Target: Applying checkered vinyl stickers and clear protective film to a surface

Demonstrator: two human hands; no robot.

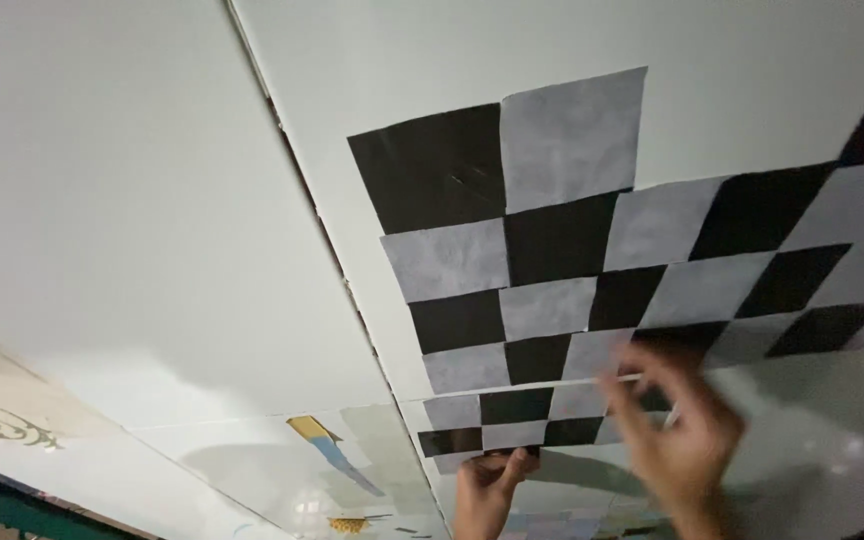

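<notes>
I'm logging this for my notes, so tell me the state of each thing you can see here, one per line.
Checkered squares: black and grey, stuck flat on the white panel, rows stepped, unfinished at the lower edge.
White panel: partly covered, top bare.
Panel seam: narrow gap showing.
Left hand: fingertips pressed on the lowest dark square.
Right hand: blurred, fingers spread over the squares; whether it holds anything I cannot tell.
</notes>
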